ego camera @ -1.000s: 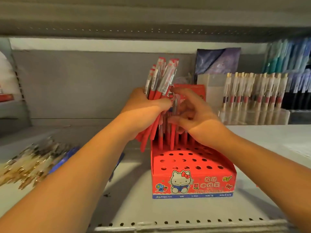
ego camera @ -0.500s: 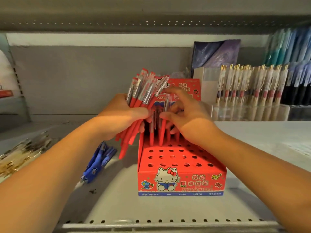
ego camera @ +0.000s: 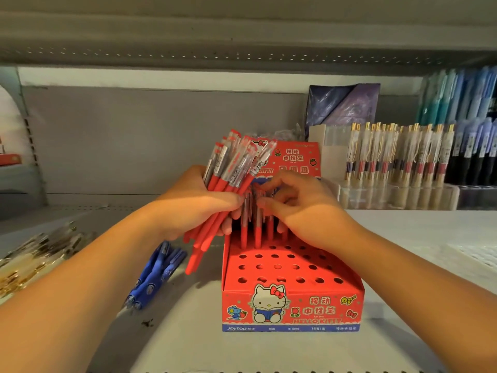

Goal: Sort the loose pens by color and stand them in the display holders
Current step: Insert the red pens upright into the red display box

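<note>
one bundle of red pens (ego camera: 231, 170) sits clenched in the left hand (ego camera: 193, 203), while the right hand (ego camera: 304, 208) pinches a pen (ego camera: 258, 232) standing in the holder (ego camera: 293, 305).

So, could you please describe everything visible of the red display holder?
The red display holder seems printed cardboard, a cartoon cat on its front and a sloped top of round holes. It stands upright on the shelf. A few red pens stand in its back rows, touched by the right hand; front holes are empty.
</note>
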Demonstrator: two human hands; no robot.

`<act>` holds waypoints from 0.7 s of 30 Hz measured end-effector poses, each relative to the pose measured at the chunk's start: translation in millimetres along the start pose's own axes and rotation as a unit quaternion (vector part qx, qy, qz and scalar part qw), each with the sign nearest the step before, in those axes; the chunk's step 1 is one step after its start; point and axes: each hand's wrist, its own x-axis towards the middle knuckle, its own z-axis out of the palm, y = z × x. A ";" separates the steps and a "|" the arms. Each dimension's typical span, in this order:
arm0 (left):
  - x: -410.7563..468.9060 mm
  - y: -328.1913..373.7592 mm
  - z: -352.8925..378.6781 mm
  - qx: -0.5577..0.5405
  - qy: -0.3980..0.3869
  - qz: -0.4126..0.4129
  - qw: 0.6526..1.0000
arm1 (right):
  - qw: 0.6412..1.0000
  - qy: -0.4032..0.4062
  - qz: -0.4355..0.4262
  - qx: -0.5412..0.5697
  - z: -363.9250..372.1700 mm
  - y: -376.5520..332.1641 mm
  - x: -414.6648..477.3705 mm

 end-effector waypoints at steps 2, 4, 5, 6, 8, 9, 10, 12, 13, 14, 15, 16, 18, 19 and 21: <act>-0.6 -0.4 -1.7 -0.002 -0.005 -0.002 1.000 | 0.999 0.033 0.000 -0.010 -0.3 -5.3 2.2; 0.1 -1.0 -3.7 -0.006 -0.008 -0.004 1.000 | 0.996 0.070 0.018 0.061 -1.6 -11.7 5.1; 0.1 -0.8 -4.6 -0.013 -0.014 -0.006 1.000 | 0.990 0.077 0.032 0.115 -3.4 -14.8 5.9; 0.0 -0.6 -5.3 -0.021 -0.024 -0.006 0.999 | 0.983 0.077 0.041 0.161 -5.2 -18.4 6.2; -0.9 -0.7 -5.6 -0.023 -0.052 -0.006 0.998 | 0.970 0.062 0.048 0.229 -8.0 -24.4 5.1; -1.8 -0.2 -5.3 -0.023 -0.065 -0.005 0.998 | 0.964 0.055 0.048 0.255 -8.6 -26.3 4.3; -2.5 0.4 -4.8 -0.026 -0.077 -0.001 0.997 | 0.959 0.052 0.048 0.276 -8.7 -27.7 3.9; -3.1 1.7 -4.3 -0.040 -0.093 0.003 0.995 | 0.948 0.053 0.047 0.310 -7.7 -29.9 3.9; -3.2 2.0 -4.2 -0.045 -0.096 0.003 0.994 | 0.943 0.056 0.047 0.326 -7.5 -30.3 4.1; -3.1 2.4 -3.5 -0.048 -0.100 0.005 0.994 | 0.936 0.057 0.046 0.343 -7.4 -30.5 4.3; -3.3 2.8 -3.1 -0.048 -0.102 0.008 0.994 | 0.930 0.054 0.044 0.362 -7.8 -30.6 4.4; -3.0 2.5 -3.1 -0.048 -0.104 0.011 0.993 | 0.923 0.048 0.043 0.378 -8.5 -30.7 4.1; -1.4 1.6 -4.0 -0.053 -0.095 0.002 0.994 | 0.914 0.044 0.041 0.402 -9.7 -31.0 3.5; -1.0 1.4 -4.8 -0.055 -0.089 -0.006 0.995 | 0.911 0.049 0.043 0.408 -9.5 -31.3 3.6; -0.1 0.9 -6.1 -0.060 -0.078 -0.022 0.995 | 0.907 0.075 0.048 0.411 -9.6 -31.7 4.0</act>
